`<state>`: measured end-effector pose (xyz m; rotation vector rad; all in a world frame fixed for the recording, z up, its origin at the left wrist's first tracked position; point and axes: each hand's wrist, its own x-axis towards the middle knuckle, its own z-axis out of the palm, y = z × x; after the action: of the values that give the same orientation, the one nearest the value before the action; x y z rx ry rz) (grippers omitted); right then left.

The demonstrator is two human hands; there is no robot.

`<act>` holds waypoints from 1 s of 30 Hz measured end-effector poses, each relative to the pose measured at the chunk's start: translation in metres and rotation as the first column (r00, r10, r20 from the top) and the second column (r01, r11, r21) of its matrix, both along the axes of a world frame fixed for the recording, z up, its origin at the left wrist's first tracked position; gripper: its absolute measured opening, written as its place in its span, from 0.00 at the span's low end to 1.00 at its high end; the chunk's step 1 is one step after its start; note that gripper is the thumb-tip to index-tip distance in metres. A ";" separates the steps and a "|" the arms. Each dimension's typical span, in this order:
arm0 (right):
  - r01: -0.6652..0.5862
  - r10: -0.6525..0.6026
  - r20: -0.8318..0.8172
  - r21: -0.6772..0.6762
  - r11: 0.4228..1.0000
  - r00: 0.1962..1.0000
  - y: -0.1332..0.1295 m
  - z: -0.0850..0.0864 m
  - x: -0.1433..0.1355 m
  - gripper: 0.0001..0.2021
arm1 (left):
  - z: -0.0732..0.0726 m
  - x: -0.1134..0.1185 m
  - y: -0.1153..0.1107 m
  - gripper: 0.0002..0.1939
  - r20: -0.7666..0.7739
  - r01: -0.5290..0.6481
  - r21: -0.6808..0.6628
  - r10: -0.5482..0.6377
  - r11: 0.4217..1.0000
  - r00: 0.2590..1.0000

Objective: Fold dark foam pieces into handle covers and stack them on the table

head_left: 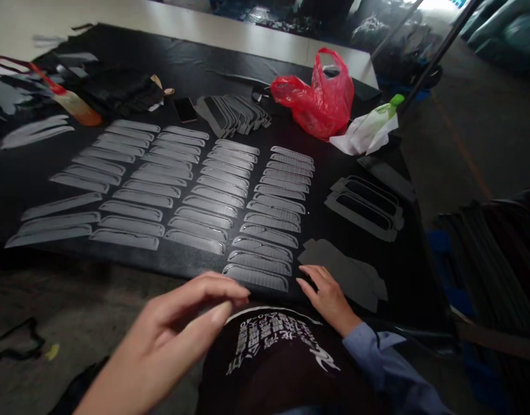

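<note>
My left hand [182,328] hovers in front of the table's near edge, fingers curved, thumb apart from the fingertips, and nothing shows in it. Just beyond it lies the nearest of the grey curved strips [256,278], which have dark wet-looking lines along their upper edges. These strips lie in several columns across the black tabletop [131,262]. At the near right, my right hand [328,297] is open, thumb and forefinger spread, beside a fanned stack of flat grey pieces [351,274]. Whether it touches the stack, I cannot tell.
Grey frame-shaped pieces [366,207] lie at the right, with more fanned out [234,115] farther back. A red plastic bag [321,104], a green-capped bottle in white wrapping [371,127], a phone [185,110] and a red-nozzled bottle [79,109] are also on the table.
</note>
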<state>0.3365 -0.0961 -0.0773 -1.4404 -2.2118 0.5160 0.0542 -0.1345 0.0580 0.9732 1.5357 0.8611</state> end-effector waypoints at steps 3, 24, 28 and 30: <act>-0.044 0.047 0.086 -0.039 0.998 0.995 -0.009 -0.010 -0.011 0.13 | -0.044 0.007 0.010 0.20 0.212 0.095 -0.220 -0.047 0.971 0.976; -0.125 0.125 0.252 -0.018 0.992 0.960 -0.027 -0.025 -0.029 0.11 | -0.165 0.035 -0.009 0.26 0.377 0.011 -0.544 0.233 0.839 0.896; -0.130 0.136 0.186 -0.046 0.990 0.973 -0.025 -0.023 -0.028 0.11 | -0.164 0.042 -0.011 0.25 0.381 -0.045 -0.563 0.307 0.826 0.872; -0.141 0.150 0.149 -0.071 0.987 0.977 -0.023 -0.022 -0.027 0.11 | -0.162 0.044 -0.012 0.24 0.382 -0.076 -0.568 0.345 0.819 0.857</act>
<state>0.3100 -0.1196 -0.0994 -1.3969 -2.4572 0.5404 0.0985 -0.1466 -0.1040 0.1490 1.3537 0.6938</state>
